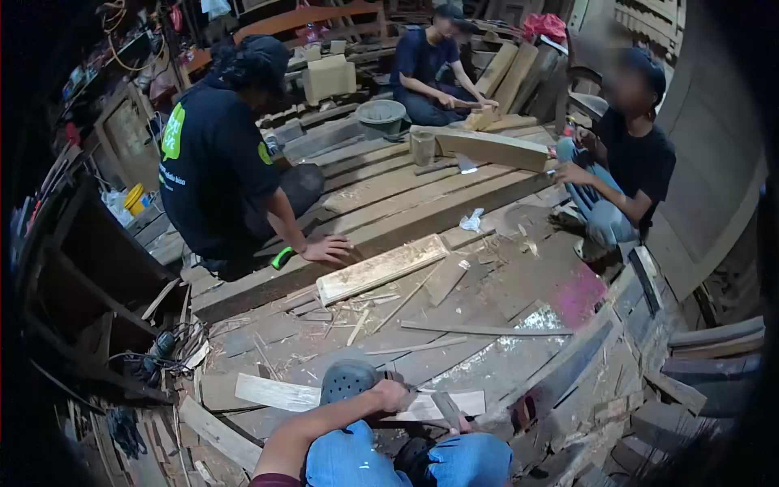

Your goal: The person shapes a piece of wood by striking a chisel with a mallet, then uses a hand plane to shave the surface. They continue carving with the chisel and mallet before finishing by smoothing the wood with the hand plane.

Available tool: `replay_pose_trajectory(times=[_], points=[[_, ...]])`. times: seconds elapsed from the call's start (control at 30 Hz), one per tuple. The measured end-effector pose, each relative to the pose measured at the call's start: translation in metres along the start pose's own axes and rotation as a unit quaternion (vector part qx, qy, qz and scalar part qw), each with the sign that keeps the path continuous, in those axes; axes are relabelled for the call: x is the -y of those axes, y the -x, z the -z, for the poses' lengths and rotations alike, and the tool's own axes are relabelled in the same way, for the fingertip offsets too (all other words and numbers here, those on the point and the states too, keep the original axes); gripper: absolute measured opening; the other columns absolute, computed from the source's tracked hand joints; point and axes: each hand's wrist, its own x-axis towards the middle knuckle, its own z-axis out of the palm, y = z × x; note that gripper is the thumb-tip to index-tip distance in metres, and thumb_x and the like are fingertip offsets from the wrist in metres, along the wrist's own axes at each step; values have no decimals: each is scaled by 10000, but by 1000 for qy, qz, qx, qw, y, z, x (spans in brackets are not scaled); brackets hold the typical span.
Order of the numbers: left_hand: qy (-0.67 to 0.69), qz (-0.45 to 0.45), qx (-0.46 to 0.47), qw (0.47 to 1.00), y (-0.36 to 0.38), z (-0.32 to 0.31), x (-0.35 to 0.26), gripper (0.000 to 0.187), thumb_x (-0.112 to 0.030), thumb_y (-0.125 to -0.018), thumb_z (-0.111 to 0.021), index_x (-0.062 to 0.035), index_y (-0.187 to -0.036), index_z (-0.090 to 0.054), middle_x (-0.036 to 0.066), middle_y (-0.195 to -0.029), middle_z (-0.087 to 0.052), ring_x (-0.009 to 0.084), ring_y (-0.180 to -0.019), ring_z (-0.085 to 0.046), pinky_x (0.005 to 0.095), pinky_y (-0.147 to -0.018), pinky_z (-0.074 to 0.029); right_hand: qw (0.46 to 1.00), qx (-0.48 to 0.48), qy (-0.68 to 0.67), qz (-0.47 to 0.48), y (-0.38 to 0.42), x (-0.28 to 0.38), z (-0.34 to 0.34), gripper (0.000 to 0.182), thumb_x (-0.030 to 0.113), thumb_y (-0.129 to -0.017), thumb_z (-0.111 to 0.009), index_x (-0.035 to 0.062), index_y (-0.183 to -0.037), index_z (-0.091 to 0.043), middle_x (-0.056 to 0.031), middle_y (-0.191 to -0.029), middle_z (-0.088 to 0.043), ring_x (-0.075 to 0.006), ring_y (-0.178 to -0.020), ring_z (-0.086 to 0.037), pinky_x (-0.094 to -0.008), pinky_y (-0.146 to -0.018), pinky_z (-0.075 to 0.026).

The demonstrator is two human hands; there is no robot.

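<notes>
A pale wooden plank (280, 393) lies crosswise on the floor in front of my knees, with a grey clog (347, 379) planted on it. Reaching across from the lower left, my left hand (393, 396) is closed beside the clog, low over the plank. Something dark shows at its fingers, but I cannot tell what it is. My right hand (464, 424), mostly hidden behind my knee, is closed at the lower end of a short flat greyish bar (444, 406). This bar slants across the plank's right part.
Ahead lies a carved light board (381, 269) among shavings and thin strips. One person (235, 154) leans a hand on a long beam (365, 243) near a green-handled tool (282, 258). Two others sit farther back, near a grey basin (381, 114) and a thick timber (491, 150).
</notes>
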Motion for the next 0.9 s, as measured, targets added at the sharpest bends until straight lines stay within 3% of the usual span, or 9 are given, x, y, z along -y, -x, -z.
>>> replay_pose_trajectory(times=[0.13,0.17,0.27,0.3,0.47,0.53,0.77,0.87,0.9], points=[[53,-31,-41,997,13,0,6,215,-259,-796,-645,-59,-838,-714,203,-874,-707,375,-781,-702,482,-675,-565,1000,-12,5,-16,-8,12,3,457,416,-926,-602,173,-1312,-580,-202,-861,-673,-389,-776,-661,-465,-674,-510],[32,-36,19,999,7,-4,7,268,-275,-807,-650,-33,-915,-691,211,-818,-697,392,-765,-696,497,-673,-557,1000,-15,6,-18,-9,16,4,454,415,-924,-604,172,-1307,-582,-201,-859,-673,-389,-774,-660,-465,-674,-510],[42,-88,13,995,9,1,7,433,-254,-816,-690,0,-1150,-582,227,-1045,-646,374,-926,-672,492,-748,-558,999,-21,17,-25,-14,24,5,447,411,-918,-612,169,-1292,-590,-199,-852,-673,-389,-770,-658,-465,-673,-509],[77,-55,45,994,0,-1,13,475,-265,-800,-725,-3,-1168,-575,229,-1160,-600,370,-1026,-640,472,-817,-554,999,-26,24,-28,-14,27,4,444,410,-916,-615,167,-1287,-592,-198,-850,-672,-389,-768,-658,-465,-673,-509],[65,-121,1,991,-2,-7,30,664,-322,-708,-814,-26,-1228,-524,212,-1170,-601,382,-1077,-619,490,-871,-532,995,-41,60,-65,-26,41,11,432,404,-906,-628,161,-1262,-605,-193,-838,-672,-388,-761,-655,-464,-672,-507],[53,-139,-6,989,-40,-58,52,784,-448,-698,-825,-54,-1287,-491,204,-1140,-603,368,-1058,-617,486,-862,-524,992,-38,77,-93,-29,42,20,427,402,-902,-633,159,-1252,-610,-191,-834,-672,-388,-758,-654,-464,-671,-506],[96,-173,31,980,-31,-11,49,713,-364,-644,-867,-29,-1164,-513,206,-1165,-585,386,-1071,-622,480,-891,-527,976,-28,108,-186,-10,34,21,410,394,-888,-652,151,-1217,-628,-184,-817,-671,-387,-748,-650,-463,-670,-504],[106,-149,34,983,-38,-35,49,675,-388,-676,-856,-39,-1144,-516,208,-1161,-584,387,-1084,-612,491,-904,-515,973,-32,105,-201,-11,40,5,402,390,-882,-660,147,-1201,-635,-181,-810,-670,-387,-743,-648,-463,-669,-503],[125,-115,70,983,-26,0,41,695,-412,-696,-840,-37,-1179,-511,211,-1172,-574,388,-1102,-598,496,-908,-508,973,-36,102,-206,-11,42,2,400,389,-879,-663,146,-1196,-638,-180,-808,-670,-386,-742,-648,-463,-669,-503]])
